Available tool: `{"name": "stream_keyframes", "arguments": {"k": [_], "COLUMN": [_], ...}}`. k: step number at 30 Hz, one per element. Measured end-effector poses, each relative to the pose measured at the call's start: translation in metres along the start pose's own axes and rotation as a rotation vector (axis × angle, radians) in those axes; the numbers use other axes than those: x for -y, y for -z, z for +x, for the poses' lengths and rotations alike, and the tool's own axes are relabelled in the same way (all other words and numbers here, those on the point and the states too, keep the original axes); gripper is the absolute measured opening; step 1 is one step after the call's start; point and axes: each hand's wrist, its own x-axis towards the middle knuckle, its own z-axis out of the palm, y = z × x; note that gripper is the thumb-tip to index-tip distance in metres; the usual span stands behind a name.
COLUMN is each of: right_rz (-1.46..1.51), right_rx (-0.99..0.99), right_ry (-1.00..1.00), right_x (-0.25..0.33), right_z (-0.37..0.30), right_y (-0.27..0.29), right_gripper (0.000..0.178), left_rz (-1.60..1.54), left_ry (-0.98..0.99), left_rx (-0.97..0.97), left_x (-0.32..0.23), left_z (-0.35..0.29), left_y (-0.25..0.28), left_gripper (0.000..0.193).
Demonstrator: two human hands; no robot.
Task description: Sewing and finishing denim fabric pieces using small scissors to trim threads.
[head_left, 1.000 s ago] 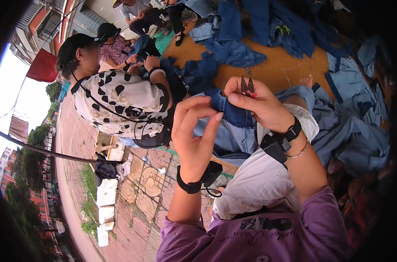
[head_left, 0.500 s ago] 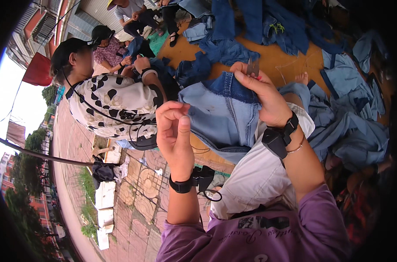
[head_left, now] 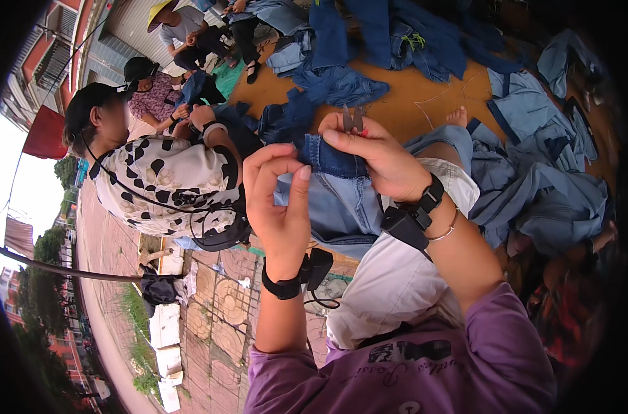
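Above my lap, a light blue denim garment (head_left: 330, 201) with a darker blue band hangs between my hands. My right hand (head_left: 391, 164) is closed round the band's upper right corner, thumb on top. In the same hand sit small metal thread snips (head_left: 352, 119) with a bit of red, their blades pointing up past the fingers. My left hand (head_left: 281, 207) pinches at the left end of the band, index finger and thumb close together; whether a loose thread lies between the fingertips is too small to tell. The hand hides part of the cloth behind it.
Denim pieces (head_left: 542, 172) lie heaped at the right, and more jeans (head_left: 424, 45) spread over the orange-brown ground sheet (head_left: 424, 96). A person in a spotted shirt (head_left: 169, 172) sits close on my left, others beyond. Paving and white blocks (head_left: 165, 328) lie lower left.
Both hands and the garment have shifted left in view. My hands have drawn closer together, and the left one now covers more of the cloth. The snips stay in my right hand.
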Motion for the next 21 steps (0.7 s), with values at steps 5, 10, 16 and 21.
{"name": "stream_keyframes", "arguments": {"k": [5,10,16,21], "right_rz": [0.04,0.049,0.039,-0.178], "right_rx": [-0.053,-0.065,-0.028,-0.134], "right_ry": [0.007,-0.012,-0.023,0.074], "right_x": [-0.001,0.006,0.013,0.012], "right_z": [0.003,-0.002,-0.007,0.005], "right_y": [0.007,0.003,0.0,0.001], "right_gripper": [0.014,0.014,0.016,0.014], "left_rz": [-0.418,-0.272,0.065,-0.036], "left_ry": [0.128,0.139,-0.001,0.082], "left_rx": [-0.097,-0.05,0.202,0.109], "left_x": [0.003,0.006,0.012,0.009], "left_z": [-0.01,-0.005,-0.006,-0.01], "left_y": [0.009,0.011,-0.006,-0.006], "left_gripper": [0.003,0.012,0.043,0.021]}}
